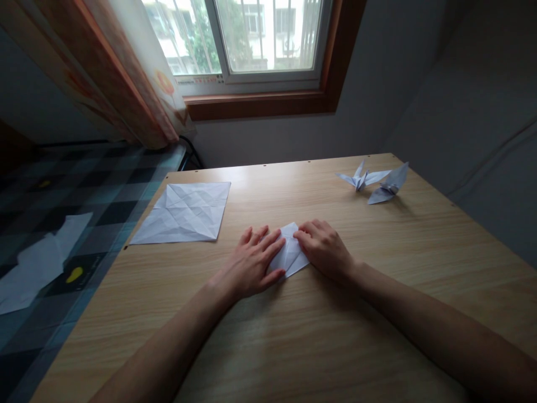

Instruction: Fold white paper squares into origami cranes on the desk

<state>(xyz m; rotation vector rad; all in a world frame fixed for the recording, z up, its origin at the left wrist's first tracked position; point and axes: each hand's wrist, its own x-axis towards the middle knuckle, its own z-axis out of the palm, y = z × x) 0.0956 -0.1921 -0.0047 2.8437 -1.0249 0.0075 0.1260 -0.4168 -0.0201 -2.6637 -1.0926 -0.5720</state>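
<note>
A small folded sheet of white paper (289,253) lies on the wooden table between my two hands. My left hand (257,262) rests flat over its left side, fingers stretched out and slightly spread. On the other side, my right hand (325,246) has its fingers curled, with the thumb and forefinger at the paper's upper right edge. Parts of the paper are hidden under both hands. Farther back on the right stand two folded paper figures, a paper crane (358,178) and a second winged paper figure (390,187) touching or close beside it.
A creased, unfolded paper sheet (188,212) lies at the left of the wooden table (268,347). Beyond the table's left edge, more white paper (37,263) rests on a checked cloth (113,215). A curtain (126,73) and a window (268,39) are behind.
</note>
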